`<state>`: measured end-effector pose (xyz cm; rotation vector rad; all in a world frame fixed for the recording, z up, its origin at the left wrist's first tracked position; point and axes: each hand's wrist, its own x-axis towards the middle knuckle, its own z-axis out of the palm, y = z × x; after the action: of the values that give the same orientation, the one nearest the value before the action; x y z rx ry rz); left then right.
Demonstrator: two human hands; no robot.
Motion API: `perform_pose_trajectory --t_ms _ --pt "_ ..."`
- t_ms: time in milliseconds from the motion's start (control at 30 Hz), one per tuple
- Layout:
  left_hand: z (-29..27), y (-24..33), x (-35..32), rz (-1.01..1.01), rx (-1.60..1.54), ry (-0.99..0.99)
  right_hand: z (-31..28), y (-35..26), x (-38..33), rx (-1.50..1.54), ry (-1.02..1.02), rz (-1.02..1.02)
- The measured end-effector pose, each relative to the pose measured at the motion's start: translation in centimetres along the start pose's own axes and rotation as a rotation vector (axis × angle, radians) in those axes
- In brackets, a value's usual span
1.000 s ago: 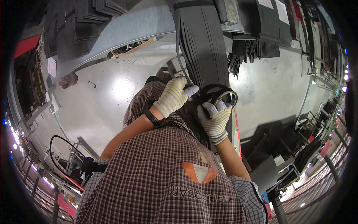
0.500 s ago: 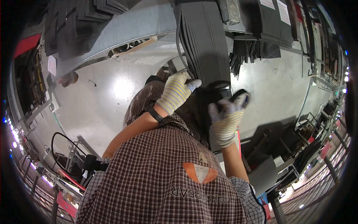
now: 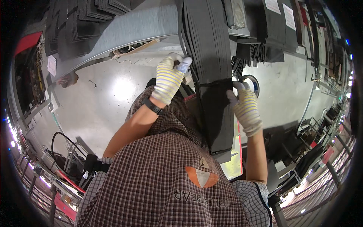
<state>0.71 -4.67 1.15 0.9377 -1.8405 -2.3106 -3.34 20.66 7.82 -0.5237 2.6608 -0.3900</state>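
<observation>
A gloved left hand (image 3: 167, 80) — striped yellow and grey — is curled shut around a small white object (image 3: 184, 65), pressing it against the left edge of a long stack of dark sheets (image 3: 210, 56); what the white object is cannot be told. The right hand (image 3: 246, 107), in a matching glove, lies with its fingers (image 3: 231, 95) closed on the right edge of the same stack, lower down, where a second dark slab (image 3: 217, 117) hangs in front of the person's chest. The stack runs from the upper middle of the view down between both hands, touching each of them.

A black wristband (image 3: 152, 106) circles the left forearm just below the glove. Just beside the right hand, behind its fingertips, sits a round roll of tape (image 3: 252, 83) with a dark rim. A checked shirt (image 3: 159, 178) fills the lower middle of the view.

Around the person spreads a pale, shiny floor (image 3: 113, 94), bright with a glare spot. More dark sheets (image 3: 81, 20) are piled at the upper left, above a long grey ledge (image 3: 147, 22). Black cables (image 3: 60, 142) loop at the lower left, near a red-framed cart (image 3: 70, 185) — all well apart from the hands
</observation>
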Motion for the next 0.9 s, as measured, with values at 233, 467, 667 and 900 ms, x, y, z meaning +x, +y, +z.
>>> perform_pose_trajectory --t_ms 233,467,667,900 --pt "-0.8 4.8 -7.7 0.113 0.205 -0.588 -6.4 -5.8 -1.3 -0.089 -0.225 -0.763" --pt "-4.9 4.9 -6.9 -0.453 0.059 -0.603 -11.1 -7.7 2.5 -0.019 -0.239 -0.653" --pt "-3.4 -8.3 0.9 -0.317 0.119 -0.530 -0.5 6.0 7.1 0.309 -0.153 -0.123" --pt "0.5 -20.7 5.1 0.064 0.622 -0.334 1.1 -0.4 1.8 -0.072 0.332 -0.150"
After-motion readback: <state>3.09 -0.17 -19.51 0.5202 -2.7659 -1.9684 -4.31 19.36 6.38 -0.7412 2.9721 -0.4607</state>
